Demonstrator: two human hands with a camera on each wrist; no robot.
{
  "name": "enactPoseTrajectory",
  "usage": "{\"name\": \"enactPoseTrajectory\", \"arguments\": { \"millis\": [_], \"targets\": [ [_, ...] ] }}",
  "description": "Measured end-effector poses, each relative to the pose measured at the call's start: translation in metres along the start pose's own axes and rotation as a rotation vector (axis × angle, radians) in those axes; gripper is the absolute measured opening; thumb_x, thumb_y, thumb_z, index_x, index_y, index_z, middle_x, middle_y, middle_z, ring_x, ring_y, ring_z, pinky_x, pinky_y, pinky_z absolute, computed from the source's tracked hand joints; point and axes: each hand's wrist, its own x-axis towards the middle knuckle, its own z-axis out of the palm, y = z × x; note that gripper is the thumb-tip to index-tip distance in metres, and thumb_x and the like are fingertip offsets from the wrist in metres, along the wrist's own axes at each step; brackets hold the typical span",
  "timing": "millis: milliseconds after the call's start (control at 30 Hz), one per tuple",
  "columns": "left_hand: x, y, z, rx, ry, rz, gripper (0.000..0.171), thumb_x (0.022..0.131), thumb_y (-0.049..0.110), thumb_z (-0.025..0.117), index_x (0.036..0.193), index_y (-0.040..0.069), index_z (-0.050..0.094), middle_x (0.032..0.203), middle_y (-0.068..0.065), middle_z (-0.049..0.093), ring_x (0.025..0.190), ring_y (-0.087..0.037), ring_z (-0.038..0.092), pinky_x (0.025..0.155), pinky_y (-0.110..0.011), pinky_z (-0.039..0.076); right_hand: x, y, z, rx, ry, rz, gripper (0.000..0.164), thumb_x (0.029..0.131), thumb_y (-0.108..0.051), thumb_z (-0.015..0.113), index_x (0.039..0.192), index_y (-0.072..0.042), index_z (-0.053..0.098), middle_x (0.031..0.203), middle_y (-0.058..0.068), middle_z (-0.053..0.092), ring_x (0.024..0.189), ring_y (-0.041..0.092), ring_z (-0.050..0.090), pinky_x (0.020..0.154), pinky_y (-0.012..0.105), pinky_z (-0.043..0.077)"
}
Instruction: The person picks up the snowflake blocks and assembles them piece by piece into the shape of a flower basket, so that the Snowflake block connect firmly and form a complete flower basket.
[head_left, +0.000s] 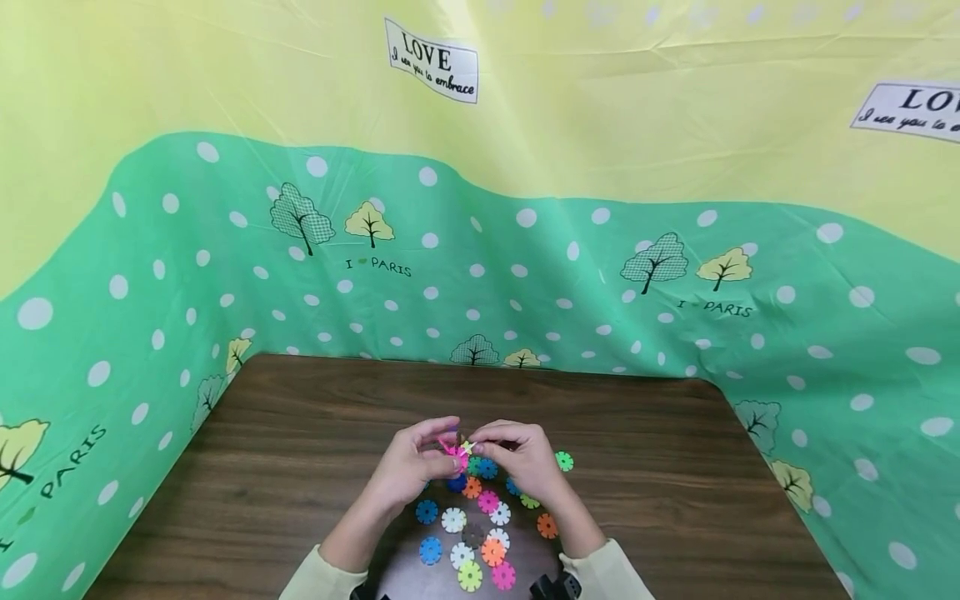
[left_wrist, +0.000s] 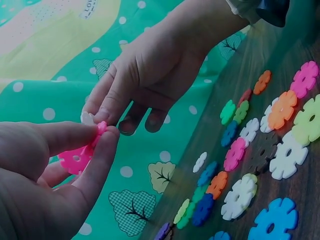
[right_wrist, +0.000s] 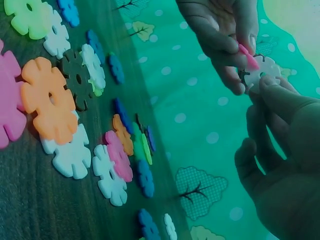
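Observation:
Above the table, both hands meet over a small cluster of interlocking plastic snowflake discs. My left hand (head_left: 401,468) pinches a pink snowflake disc (left_wrist: 75,161) between thumb and fingers. From the other side, my right hand (head_left: 531,465) pinches a white snowflake disc (right_wrist: 270,68) with thumb and index finger, its other fingers loosely bent. The white disc meets the pink piece at its edge. A small yellow-green piece (head_left: 467,447) shows between the hands in the head view. Fingers hide part of the cluster.
Many loose discs lie on the brown wood table (head_left: 300,433) below the hands, among them a blue disc (head_left: 431,550), an orange disc (head_left: 547,526) and a yellow-green disc (head_left: 470,576). A green disc (head_left: 564,461) lies beyond the right hand. A patterned curtain (head_left: 555,275) surrounds the table.

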Motion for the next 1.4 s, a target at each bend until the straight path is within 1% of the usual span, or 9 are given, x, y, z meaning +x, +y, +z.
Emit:
{"name": "enactPoseTrajectory", "arguments": {
  "millis": [200,400,500,700,800,900,1033,1200,1400],
  "targets": [
    [-0.001,0.002,0.0,-0.009,0.012,0.006,0.046,0.089,-0.004,0.073,0.133,-0.008,0.06,0.119,-0.028,0.062,0.092,-0.022,0.074,0.078,-0.033,0.063,0.001,-0.005,-0.001,-0.025,-0.018,0.034,0.014,0.095,-0.004,0.071,0.108,-0.003,0.078,0.104,0.016,0.077,0.089,0.019,0.073,0.071,0.031,0.06],
    [-0.001,0.006,-0.003,-0.055,0.067,0.02,0.04,0.088,-0.007,0.074,0.126,-0.005,0.061,0.113,-0.026,0.061,0.088,-0.025,0.075,0.079,-0.038,0.063,0.006,-0.004,-0.017,-0.169,0.009,0.205,0.02,0.094,-0.014,0.075,0.114,-0.018,0.077,0.108,0.009,0.077,0.088,0.022,0.07,0.075,0.032,0.058],
    [-0.002,0.011,-0.006,-0.056,0.105,0.022,0.041,0.088,-0.008,0.074,0.126,-0.004,0.062,0.111,-0.024,0.062,0.087,-0.026,0.074,0.078,-0.039,0.064,0.014,0.005,-0.024,-0.263,-0.009,0.25,0.02,0.092,-0.014,0.078,0.112,-0.019,0.077,0.106,0.006,0.076,0.088,0.021,0.069,0.076,0.033,0.058],
    [-0.001,0.019,-0.018,-0.021,0.204,0.014,0.044,0.085,-0.01,0.076,0.127,0.001,0.064,0.117,-0.026,0.063,0.087,-0.027,0.073,0.074,-0.037,0.064,0.035,0.033,-0.021,-0.439,-0.2,0.27,0.02,0.093,-0.017,0.078,0.111,-0.009,0.077,0.101,-0.001,0.075,0.085,0.011,0.066,0.074,0.027,0.056],
    [-0.002,0.019,-0.021,-0.02,0.22,0.017,0.045,0.086,-0.01,0.075,0.127,0.003,0.064,0.121,-0.027,0.062,0.087,-0.026,0.072,0.073,-0.037,0.064,0.042,0.043,-0.014,-0.489,-0.29,0.293,0.02,0.093,-0.021,0.078,0.11,-0.011,0.078,0.097,-0.004,0.074,0.082,0.009,0.065,0.072,0.027,0.055],
    [-0.003,0.019,-0.021,-0.023,0.218,0.021,0.045,0.086,-0.01,0.075,0.128,0.002,0.064,0.122,-0.029,0.061,0.087,-0.025,0.072,0.074,-0.037,0.064,0.045,0.048,-0.008,-0.531,-0.344,0.316,0.023,0.091,-0.026,0.081,0.109,-0.014,0.078,0.096,-0.004,0.074,0.082,0.009,0.064,0.073,0.027,0.055],
    [-0.002,0.018,-0.022,-0.029,0.216,0.025,0.045,0.086,-0.011,0.074,0.128,0.0,0.063,0.122,-0.028,0.061,0.087,-0.025,0.072,0.074,-0.036,0.064,0.049,0.051,-0.003,-0.589,-0.384,0.316,0.026,0.086,-0.029,0.085,0.107,-0.013,0.08,0.098,-0.001,0.074,0.086,0.012,0.065,0.074,0.029,0.055],
    [-0.003,0.02,-0.024,-0.034,0.217,0.035,0.042,0.088,-0.011,0.071,0.128,0.0,0.062,0.121,-0.026,0.062,0.087,-0.026,0.072,0.074,-0.035,0.064,0.051,0.051,0.0,-0.648,-0.403,0.307,0.023,0.085,-0.029,0.086,0.102,-0.014,0.082,0.096,-0.002,0.072,0.088,0.014,0.064,0.074,0.03,0.054],
    [-0.003,0.019,-0.023,-0.029,0.232,0.039,0.043,0.087,-0.011,0.073,0.127,0.001,0.063,0.119,-0.027,0.063,0.085,-0.025,0.072,0.073,-0.035,0.064,0.052,0.05,0.0,-0.595,-0.372,0.303,0.016,0.085,-0.021,0.086,0.098,-0.014,0.081,0.084,-0.004,0.071,0.076,0.011,0.063,0.069,0.028,0.053]
  ]
}}
